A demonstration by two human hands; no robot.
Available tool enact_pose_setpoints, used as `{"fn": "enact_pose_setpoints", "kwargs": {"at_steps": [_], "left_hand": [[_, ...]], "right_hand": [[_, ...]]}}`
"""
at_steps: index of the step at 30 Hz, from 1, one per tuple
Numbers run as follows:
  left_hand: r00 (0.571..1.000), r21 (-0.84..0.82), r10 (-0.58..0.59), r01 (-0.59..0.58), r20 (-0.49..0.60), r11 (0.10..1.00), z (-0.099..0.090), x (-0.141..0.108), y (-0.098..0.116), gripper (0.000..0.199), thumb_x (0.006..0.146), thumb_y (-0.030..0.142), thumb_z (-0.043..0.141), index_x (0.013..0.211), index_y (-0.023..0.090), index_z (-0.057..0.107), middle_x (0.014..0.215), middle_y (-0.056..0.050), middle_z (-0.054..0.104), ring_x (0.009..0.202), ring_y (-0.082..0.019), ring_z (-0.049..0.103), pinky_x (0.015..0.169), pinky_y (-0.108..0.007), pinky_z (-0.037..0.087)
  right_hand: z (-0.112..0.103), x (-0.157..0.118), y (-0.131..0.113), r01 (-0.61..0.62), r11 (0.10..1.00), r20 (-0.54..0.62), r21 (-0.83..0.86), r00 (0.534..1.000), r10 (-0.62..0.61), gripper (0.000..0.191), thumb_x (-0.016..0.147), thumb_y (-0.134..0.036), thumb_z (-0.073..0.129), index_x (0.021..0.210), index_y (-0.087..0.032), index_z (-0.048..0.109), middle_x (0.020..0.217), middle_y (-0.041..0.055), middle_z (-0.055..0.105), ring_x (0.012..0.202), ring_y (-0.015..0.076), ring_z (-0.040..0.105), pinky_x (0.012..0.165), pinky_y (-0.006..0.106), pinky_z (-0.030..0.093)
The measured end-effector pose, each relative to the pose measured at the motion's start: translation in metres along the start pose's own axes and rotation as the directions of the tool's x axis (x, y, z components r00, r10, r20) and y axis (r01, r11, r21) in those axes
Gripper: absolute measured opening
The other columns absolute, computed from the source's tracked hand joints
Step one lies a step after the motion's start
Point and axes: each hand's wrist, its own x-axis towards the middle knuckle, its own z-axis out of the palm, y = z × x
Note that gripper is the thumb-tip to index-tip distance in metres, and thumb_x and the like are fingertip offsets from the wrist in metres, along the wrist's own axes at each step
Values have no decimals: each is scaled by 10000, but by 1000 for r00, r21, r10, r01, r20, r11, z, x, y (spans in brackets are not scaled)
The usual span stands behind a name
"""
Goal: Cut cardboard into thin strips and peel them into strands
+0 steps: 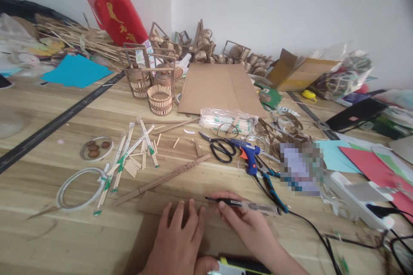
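Note:
My left hand (180, 236) lies with its fingers spread on a piece of brown cardboard (219, 240) at the front edge of the view. Its thumb is beside a yellow-and-black tool (241, 265) with a silvery end, cut off by the frame's bottom, probably a utility knife. A black pen with a clear barrel (238, 203) is gripped in my right hand (247, 223), tip pointing left above the cardboard. Just beyond both hands, a narrow cardboard strip (164, 179) with marks on it rests slantwise on the wooden table.
Black scissors (222, 149), a blue glue gun (249, 157) and blue-handled pliers (272, 191) lie ahead on the right. Chopsticks (119, 163) and a white coil (80, 189) are on the left. Small wooden buckets (160, 99) stand behind, beside a large cardboard sheet (219, 86). A power strip (361, 200) sits right.

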Motion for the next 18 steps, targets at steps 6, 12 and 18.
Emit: {"fn": "enact_pose_setpoints", "kwargs": {"at_steps": [6,12,18], "left_hand": [[996,-38,-19,22,85,999,0,2,1,759,880,704,487,1457,210,478,1379,-180,582,1139,-380,546,963,-578,407],[997,-50,11,-7,81,999,0,0,-1,757,913,700,418,1467,186,462,1384,-195,574,1147,-388,551,946,-583,432],[994,-52,-42,48,103,998,0,1,3,756,892,709,459,1457,207,479,1384,-187,576,1162,-385,541,972,-591,418]], "right_hand": [[2,1,-5,49,998,-43,-39,998,-51,432,859,-585,582,969,-209,765,933,76,771,792,219,720,725,290,590],[5,1,-6,41,999,-18,-22,999,-41,384,862,-532,579,966,-211,761,959,73,772,850,228,724,749,287,586],[5,3,-9,64,996,-27,-67,997,-66,353,864,-488,553,941,-217,765,923,65,772,814,218,726,728,272,587]]}}
